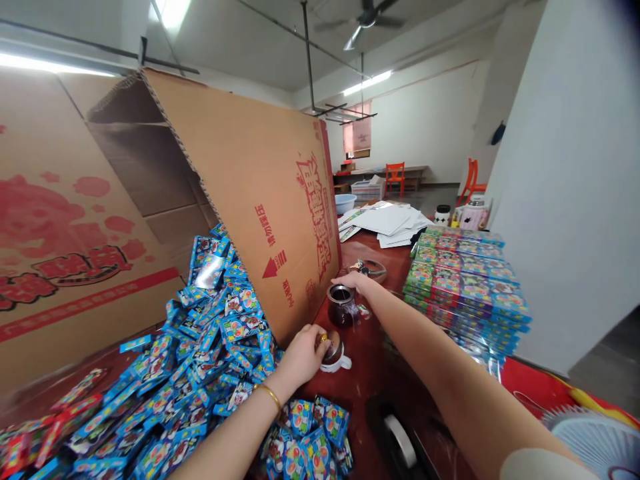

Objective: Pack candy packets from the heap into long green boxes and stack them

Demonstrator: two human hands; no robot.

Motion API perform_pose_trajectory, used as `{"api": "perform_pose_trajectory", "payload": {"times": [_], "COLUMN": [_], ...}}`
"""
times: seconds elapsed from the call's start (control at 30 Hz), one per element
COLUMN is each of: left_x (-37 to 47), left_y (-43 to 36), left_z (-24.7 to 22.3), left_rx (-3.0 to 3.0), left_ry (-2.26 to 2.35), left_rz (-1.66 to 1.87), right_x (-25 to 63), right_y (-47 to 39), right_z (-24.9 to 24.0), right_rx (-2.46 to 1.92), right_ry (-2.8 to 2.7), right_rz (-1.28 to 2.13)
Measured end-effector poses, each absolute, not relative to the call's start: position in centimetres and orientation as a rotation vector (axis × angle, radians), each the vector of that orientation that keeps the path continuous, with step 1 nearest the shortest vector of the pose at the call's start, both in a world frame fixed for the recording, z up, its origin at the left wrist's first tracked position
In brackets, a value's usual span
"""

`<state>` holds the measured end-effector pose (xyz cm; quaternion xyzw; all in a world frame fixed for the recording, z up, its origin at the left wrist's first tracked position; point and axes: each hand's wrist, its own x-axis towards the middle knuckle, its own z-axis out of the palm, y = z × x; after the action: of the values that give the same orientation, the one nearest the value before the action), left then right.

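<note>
My left hand [303, 355], with a gold bangle at the wrist, pinches the small gold knob of a brown lid [333, 349]. This lid sits on or just over a white cup [341, 363] with a handle. Beyond it stands a dark, round jar [343, 309] with a metal rim, its top uncovered. My right hand [353, 280] is at the far side of that jar's rim; its fingers are partly hidden, so whether they grip it cannot be made out. Small blue candy boxes [220, 347] lie heaped left of my left hand.
A large cardboard box [240, 200] lies tipped behind the heap. Wrapped stacks of colourful boxes [463, 280] stand at right. A tape dispenser [400, 440] lies in front, and white sheets [385, 223] lie farther back. A blue fan-like guard [593, 447] is at lower right.
</note>
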<state>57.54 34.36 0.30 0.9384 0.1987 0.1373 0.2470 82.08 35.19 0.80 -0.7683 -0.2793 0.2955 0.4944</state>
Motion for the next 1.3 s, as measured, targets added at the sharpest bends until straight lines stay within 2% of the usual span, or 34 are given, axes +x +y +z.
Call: {"api": "perform_pose_trajectory", "payload": {"times": [0.37,0.97,1.3], "left_x": [57.5,58.1,58.1], "left_y": [34.7,34.3,34.3], "left_z": [-0.1,0.1,0.4], "left_rx": [2.578,2.621,2.628], "left_ry": [0.579,0.603,0.615], "left_rz": [0.355,0.377,0.37], "right_x": [81.8,81.1,81.1], "right_y": [37.0,33.0,30.8], "right_z": [0.2,4.7,7.6], "right_rx": [-1.806,-1.538,-1.417], "right_ry": [-0.473,-0.637,-0.566], "right_rz": [0.786,0.467,0.697]}}
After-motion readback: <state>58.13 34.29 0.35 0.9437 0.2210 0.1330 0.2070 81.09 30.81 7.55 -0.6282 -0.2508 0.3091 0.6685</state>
